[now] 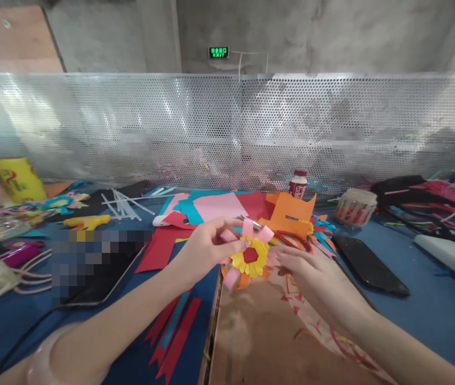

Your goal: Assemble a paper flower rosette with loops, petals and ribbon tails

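Note:
A paper flower (250,258) with a red centre, a yellow fringed ring and pink strip loops is held up above the wooden board (247,331). My left hand (216,243) grips it from the left, the thumb lying on the yellow ring. At its right side the fingers of my right hand (305,270) are closed on a pink petal strip. Orange paper pieces (244,280) show beneath the flower. Just behind my hands are orange-handled scissors (295,240), partly covered by an orange paper sheet (292,214).
Red and blue ribbon strips (181,331) lie left of the board. A tablet (103,272), a yellow glue gun (86,222) and white glue sticks (125,203) are further left. On the right are a black phone (370,264), a jar (356,207) and a bottle (298,184).

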`<action>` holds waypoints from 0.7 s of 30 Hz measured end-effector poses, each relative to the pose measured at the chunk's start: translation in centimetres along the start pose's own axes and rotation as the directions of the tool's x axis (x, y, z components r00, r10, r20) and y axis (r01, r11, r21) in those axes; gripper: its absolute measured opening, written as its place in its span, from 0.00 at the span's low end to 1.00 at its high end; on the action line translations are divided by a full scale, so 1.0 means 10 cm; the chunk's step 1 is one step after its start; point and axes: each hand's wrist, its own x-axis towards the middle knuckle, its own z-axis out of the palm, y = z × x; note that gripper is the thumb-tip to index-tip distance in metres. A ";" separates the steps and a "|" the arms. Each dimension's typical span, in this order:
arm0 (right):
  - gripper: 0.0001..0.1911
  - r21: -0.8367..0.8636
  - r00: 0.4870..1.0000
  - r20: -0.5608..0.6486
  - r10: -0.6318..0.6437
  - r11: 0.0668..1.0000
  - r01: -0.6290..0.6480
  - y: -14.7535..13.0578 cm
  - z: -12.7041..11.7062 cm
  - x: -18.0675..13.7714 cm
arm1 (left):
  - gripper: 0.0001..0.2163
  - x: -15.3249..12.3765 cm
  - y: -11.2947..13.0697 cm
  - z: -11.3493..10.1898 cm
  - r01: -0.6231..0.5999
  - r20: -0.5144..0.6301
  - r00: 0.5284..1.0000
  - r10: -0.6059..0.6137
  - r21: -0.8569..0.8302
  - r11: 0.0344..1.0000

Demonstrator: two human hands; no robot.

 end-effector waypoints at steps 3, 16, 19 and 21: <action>0.13 -0.010 0.999 0.031 0.043 0.999 -0.043 -0.16 0.06 -0.03 | 0.12 0.00 -0.06 0.01 -0.056 0.045 0.997 0.055 0.012 0.998; 0.17 0.118 1.000 0.007 0.013 0.993 -0.014 -0.07 0.07 -0.01 | 0.14 0.02 -0.06 0.06 0.039 0.101 0.995 -0.023 -0.160 0.986; 0.21 0.189 0.999 0.033 0.000 0.982 -0.007 -0.06 0.05 0.00 | 0.13 0.01 -0.08 0.06 0.056 0.124 0.991 -0.050 -0.044 0.997; 0.21 0.174 1.000 0.011 -0.004 0.985 0.002 -0.08 0.06 0.00 | 0.12 0.01 -0.10 0.06 0.049 0.068 0.996 -0.054 0.080 0.996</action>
